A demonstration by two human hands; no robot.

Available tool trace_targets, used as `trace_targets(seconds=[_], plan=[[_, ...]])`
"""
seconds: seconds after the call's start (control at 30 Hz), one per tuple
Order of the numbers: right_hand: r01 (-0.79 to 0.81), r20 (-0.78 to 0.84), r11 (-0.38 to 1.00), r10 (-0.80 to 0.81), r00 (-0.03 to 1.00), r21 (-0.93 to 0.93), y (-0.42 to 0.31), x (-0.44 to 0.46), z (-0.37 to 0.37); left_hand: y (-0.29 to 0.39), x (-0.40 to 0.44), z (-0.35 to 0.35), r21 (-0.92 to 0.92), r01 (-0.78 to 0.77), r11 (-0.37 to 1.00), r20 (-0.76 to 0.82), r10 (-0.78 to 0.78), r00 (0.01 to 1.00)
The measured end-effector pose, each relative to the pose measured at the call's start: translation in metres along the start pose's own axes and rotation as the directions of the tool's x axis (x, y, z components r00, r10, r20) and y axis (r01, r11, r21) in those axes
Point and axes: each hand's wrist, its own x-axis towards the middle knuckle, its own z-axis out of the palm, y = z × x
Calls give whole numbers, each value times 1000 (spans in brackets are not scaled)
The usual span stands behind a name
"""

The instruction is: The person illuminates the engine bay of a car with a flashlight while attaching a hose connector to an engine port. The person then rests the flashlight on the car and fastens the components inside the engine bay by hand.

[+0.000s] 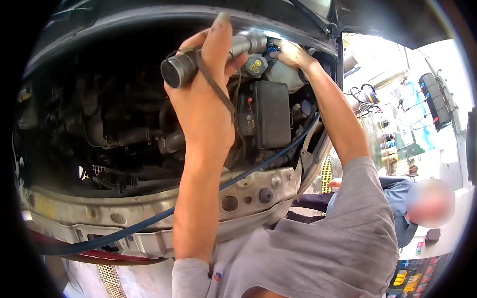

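Observation:
My left hand [206, 84] is wrapped round a grey metal flashlight [181, 68], raised above the engine bay, with a dark strap hanging across the wrist. The flashlight points right, and bright light falls beside its head. At the back right of the bay, my right hand [290, 53] has its fingers closed at a small blue part [272, 49]; what they grip is too small to make out. A pale reservoir [283, 74] lies just below that hand. Left of it is a grey cap [256, 65] with yellow symbols.
A black box [272, 114] sits in the bay. A blue hose [149, 221] runs over the metal front panel [248, 198]. The raised hood [392, 20] is overhead. Another person [397, 198] in blue is at the right, near shelves with coloured items [412, 278].

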Motion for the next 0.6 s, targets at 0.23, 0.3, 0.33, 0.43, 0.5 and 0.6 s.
trace_targets(seconds=[0.23,0.3,0.33,0.43,0.5,0.6], plan=[[-121,136,988,108,985,95,1,20,6,-7,2,-5,-18,2,1000,28,-1,1000],[-85,141,996,88,986,-25,2,18,4,-5,1,-8,3,18,1000,-19,-18,1000],[-77,125,997,79,989,-22,4,17,7,-4,2,-11,13,21,1000,-44,-20,999],[-109,55,989,115,992,-99,-14,2,6,-2,8,-20,29,-62,998,-37,63,997],[-131,29,982,136,990,-138,-12,3,14,-1,12,-19,-4,-63,998,-43,63,997],[-185,-30,968,183,983,-171,-32,-8,5,1,8,-14,24,-86,996,18,86,996]])
